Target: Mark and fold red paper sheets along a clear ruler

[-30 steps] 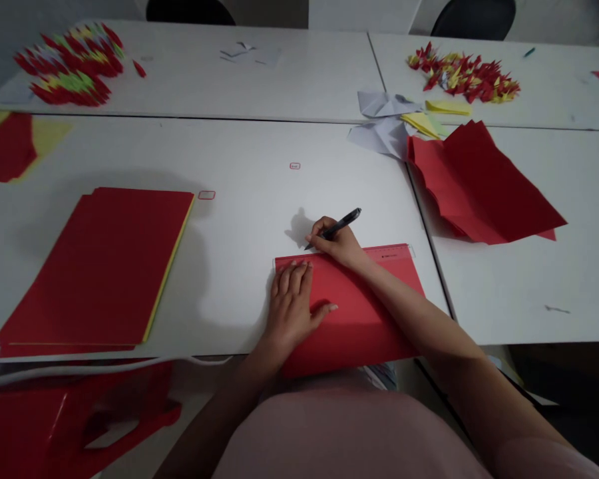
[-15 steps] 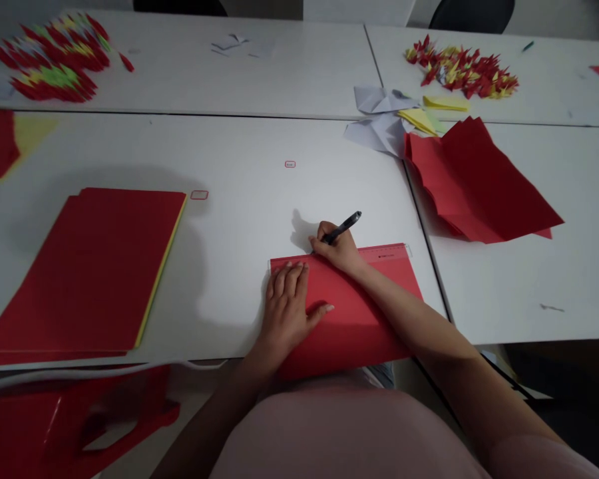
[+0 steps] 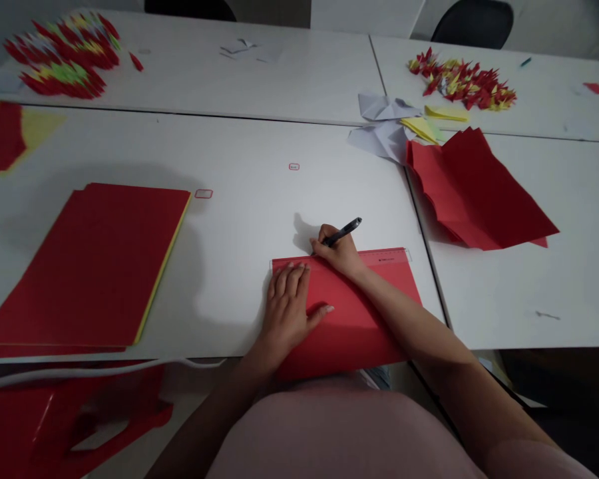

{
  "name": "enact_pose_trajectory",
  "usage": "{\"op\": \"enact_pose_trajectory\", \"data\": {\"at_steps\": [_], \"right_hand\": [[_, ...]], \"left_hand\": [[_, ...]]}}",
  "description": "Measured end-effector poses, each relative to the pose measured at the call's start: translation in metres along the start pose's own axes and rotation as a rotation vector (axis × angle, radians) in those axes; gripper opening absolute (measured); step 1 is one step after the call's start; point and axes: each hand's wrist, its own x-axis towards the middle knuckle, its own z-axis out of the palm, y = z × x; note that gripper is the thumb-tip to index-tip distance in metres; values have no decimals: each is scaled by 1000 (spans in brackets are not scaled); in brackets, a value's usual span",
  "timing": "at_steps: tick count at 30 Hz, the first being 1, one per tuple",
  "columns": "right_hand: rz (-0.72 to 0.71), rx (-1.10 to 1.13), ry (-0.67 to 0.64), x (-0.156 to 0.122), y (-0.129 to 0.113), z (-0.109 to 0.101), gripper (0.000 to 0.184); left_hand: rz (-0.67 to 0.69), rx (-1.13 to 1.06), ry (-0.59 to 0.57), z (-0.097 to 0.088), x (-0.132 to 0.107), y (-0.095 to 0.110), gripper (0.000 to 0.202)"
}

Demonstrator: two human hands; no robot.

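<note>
A sheet of red paper lies at the table's front edge, close against my body. Along its far edge rests a clear ruler, its scale showing at the right end. My left hand is spread flat on the left part of the paper, fingertips over the ruler. A black pen is gripped in my right hand, at the far edge of the sheet beside the ruler. The fingers hide most of the pen's tip.
To the left lies a stack of red paper with a yellow edge. Creased red sheets are on the right, near folded white paper. Piles of folded pieces sit farther back. A red stool stands below the table at left.
The view has tilted slightly. Both hands, the pen and the red paper keep nearly the same places; any pen movement is too small to make out.
</note>
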Motion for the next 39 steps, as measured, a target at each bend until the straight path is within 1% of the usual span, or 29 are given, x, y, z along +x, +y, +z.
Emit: {"op": "enact_pose_trajectory", "data": {"at_steps": [5, 20, 28, 33, 39], "right_hand": [[21, -22, -8, 0, 1, 0, 30], [12, -29, -13, 0, 3, 1, 30], [22, -30, -13, 0, 1, 1, 31], [23, -39, -18, 0, 3, 1, 31], [4, -12, -10, -2, 2, -1, 31]], "left_hand": [[4, 1, -8, 0, 0, 0, 82], [4, 3, -4, 0, 0, 0, 82], [-5, -11, -23, -1, 0, 0, 80], [-7, -10, -10, -1, 0, 1, 81], [-5, -6, -18, -1, 0, 1, 81]]}}
